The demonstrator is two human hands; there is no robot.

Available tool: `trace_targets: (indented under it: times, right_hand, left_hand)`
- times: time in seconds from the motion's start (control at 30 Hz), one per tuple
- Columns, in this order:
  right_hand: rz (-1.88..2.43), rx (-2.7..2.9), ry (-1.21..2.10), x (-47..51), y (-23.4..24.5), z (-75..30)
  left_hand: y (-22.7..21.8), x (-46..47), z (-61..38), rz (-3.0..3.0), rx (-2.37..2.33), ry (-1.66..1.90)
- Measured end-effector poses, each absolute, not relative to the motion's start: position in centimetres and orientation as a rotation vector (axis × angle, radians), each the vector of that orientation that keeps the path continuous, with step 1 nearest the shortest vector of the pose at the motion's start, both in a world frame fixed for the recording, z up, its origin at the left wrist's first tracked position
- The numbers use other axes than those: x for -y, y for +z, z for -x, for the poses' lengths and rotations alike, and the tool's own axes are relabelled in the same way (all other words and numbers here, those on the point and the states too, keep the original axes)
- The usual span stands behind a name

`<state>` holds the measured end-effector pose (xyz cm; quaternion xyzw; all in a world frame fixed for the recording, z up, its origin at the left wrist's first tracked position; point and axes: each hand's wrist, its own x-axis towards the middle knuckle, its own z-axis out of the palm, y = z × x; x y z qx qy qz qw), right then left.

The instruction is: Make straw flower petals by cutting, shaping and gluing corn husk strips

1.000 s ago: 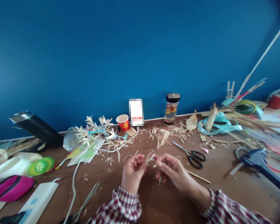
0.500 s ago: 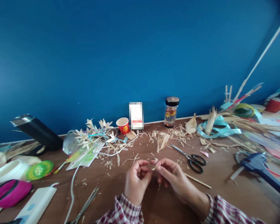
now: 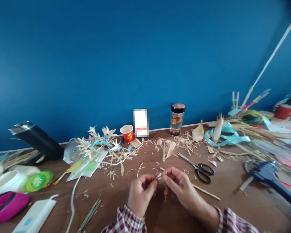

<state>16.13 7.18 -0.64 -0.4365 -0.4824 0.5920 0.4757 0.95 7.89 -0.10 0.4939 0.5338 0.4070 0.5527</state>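
Observation:
My left hand is closed, thumb against index finger, at one end of a small pale piece of corn husk. Facing it, my right hand pinches the same piece from the other side. The fingertips nearly meet above the brown table, and most of the piece is covered by them. A thin pale stick lies on the table, its middle hidden by my right hand. Black-handled scissors rest open beyond that hand. Dry husk scraps are scattered behind both hands.
At the back stand a red paper cup and a lidded glass jar. Husk flowers lie back left, near a black flask. A blue glue gun is on the right. More scissors and a white cable lie left.
My left hand's fingertips have moved up to the husk piece and closed on it beside my right fingers. The whole view has shifted slightly.

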Motion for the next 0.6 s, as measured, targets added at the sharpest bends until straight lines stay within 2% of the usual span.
trace_targets:
  times: [0.33, 0.6]
  right_hand:
    - [0.944, 1.280, 1.511, -7.0, -0.4, -16.3]
    - [1.044, 1.255, 1.442, -6.8, -0.5, -16.0]
  left_hand:
    - [-1.1, -8.2, -1.0, -0.845, -1.178, 0.909]
    - [-0.4, -7.7, -1.4, -1.204, -1.174, 0.905]
